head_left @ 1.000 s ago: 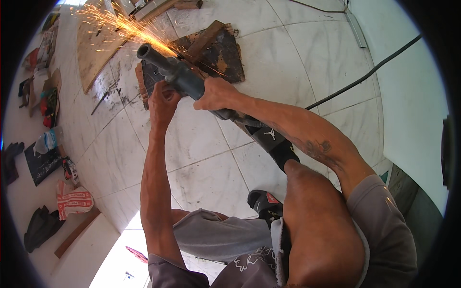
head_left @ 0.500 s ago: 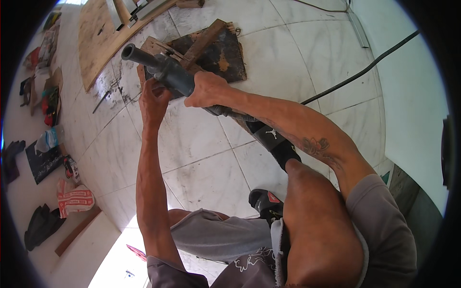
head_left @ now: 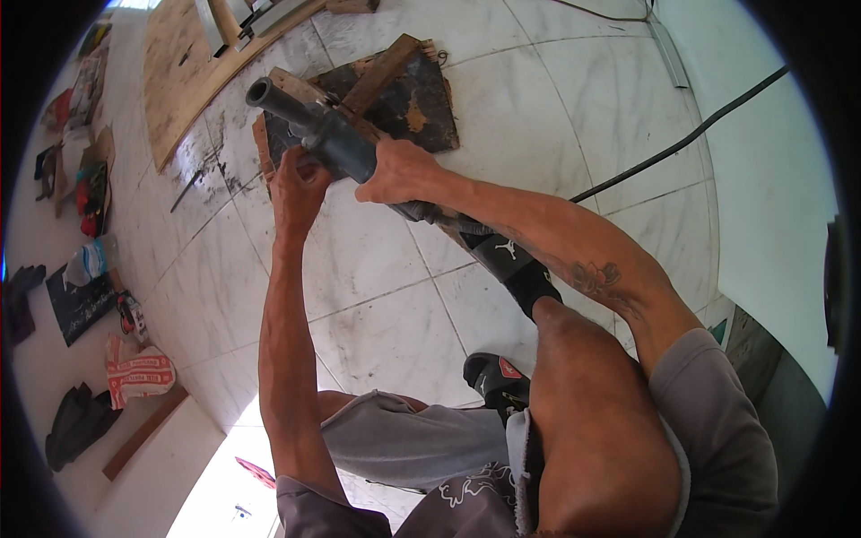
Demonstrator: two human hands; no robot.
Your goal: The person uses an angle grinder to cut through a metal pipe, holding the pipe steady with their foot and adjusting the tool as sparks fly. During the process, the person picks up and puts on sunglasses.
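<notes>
A dark grey tubular tool (head_left: 339, 143), with a hollow round end pointing to the far left, is held tilted above the floor. My right hand (head_left: 401, 170) is wrapped round the near end of its thick body. Beneath the tool's left side, my left hand (head_left: 300, 186) has its fingers curled in and its thumb and finger close together; what they pinch is hidden. Behind the tool, a dark, worn board (head_left: 421, 103) lies on the floor with a wooden strip (head_left: 384, 73) across it. A ribbed dark part of the tool runs under my right forearm.
A black cord or hose (head_left: 682, 139) stretches to the right wall. A large plywood sheet (head_left: 179, 99) with metal profiles (head_left: 213, 31) lies at the far left. Bags, including a red-and-white one (head_left: 139, 369), line the left side. My sandalled foot (head_left: 507, 255) is close to the tool.
The tool has shifted slightly to the right, and its hollow end is a little nearer the wooden strip. Both my hands have moved right with it, keeping their holds.
</notes>
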